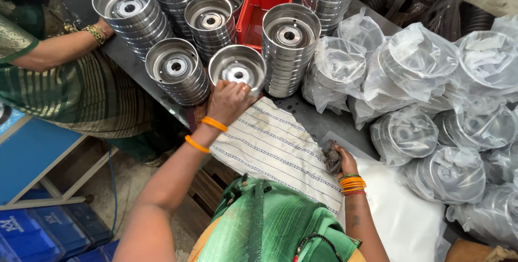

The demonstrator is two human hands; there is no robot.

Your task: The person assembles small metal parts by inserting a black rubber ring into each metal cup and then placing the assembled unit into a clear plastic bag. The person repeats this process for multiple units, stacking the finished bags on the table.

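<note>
Left hand (229, 100) reaches forward over the striped cloth (275, 146), fingers (240, 90) curled onto the near rim of a steel bowl-shaped part (237, 70) at the bench (318, 124) front edge. That part sits low, hemmed by taller stacks of like parts: one (177, 70) just beside it on the left, one (290, 46) on the right. Little free gap between them.

Right hand (341, 159) rests near the cloth's right edge, fingers closed round a dark grey rag (331, 157).

A red bin (260, 8) stands behind the stacks. Bagged parts (413, 67) crowd the bench to the right. The open room is the cloth itself and a white sheet (402, 213) below the right hand.

Another person's arm (59, 49) lies at the far left, against a stack.
</note>
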